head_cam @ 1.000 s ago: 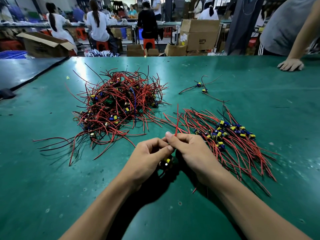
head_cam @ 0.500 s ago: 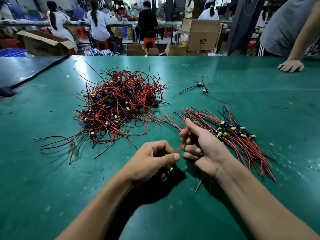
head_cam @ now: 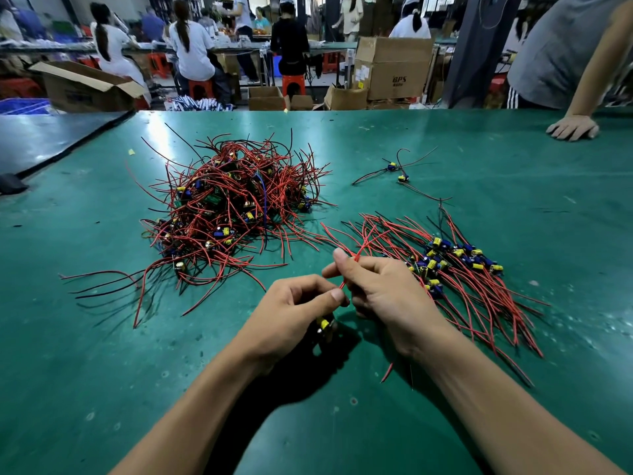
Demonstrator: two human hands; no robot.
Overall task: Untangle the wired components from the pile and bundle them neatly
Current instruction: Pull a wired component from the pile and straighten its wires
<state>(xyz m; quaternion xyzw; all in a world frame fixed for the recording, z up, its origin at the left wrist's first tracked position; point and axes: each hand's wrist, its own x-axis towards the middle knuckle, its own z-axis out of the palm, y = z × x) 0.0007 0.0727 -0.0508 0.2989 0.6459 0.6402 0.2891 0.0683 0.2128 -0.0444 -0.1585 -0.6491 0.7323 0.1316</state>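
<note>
Both hands meet just above the bench (head_cam: 102, 371), about midway along it and nearer its near edge than its far one. The left hand (head_cam: 298, 313) is closed narrow: its fingers curl in toward the palm, and thumb and forefinger pinch a red wire (head_cam: 343, 284) at their tips. A small yellow and blue component (head_cam: 323, 324) shows under those curled fingers; I cannot tell whether the fingers hold it or it hangs from the wire. The right hand (head_cam: 387, 293) is closed too, its fingers wrapped round the same red wire just beyond the left hand's pinch, with the thumb straight and pointing toward the far edge. The wire runs up out of the right hand past the thumb tip. The two hands nearly touch at the knuckles. Both forearms come in from the near edge and angle toward each other, backs of the hands facing up.

The tangled pile (head_cam: 233, 210) of red and black wires lies left of centre, toward the far edge, apart from the hands. The sorted bundle (head_cam: 479, 286) lies just right of the right hand, wires roughly parallel. Two loose components (head_cam: 397, 171) sit beyond it. Another person's hand (head_cam: 573, 127) rests flat at the far right corner.
</note>
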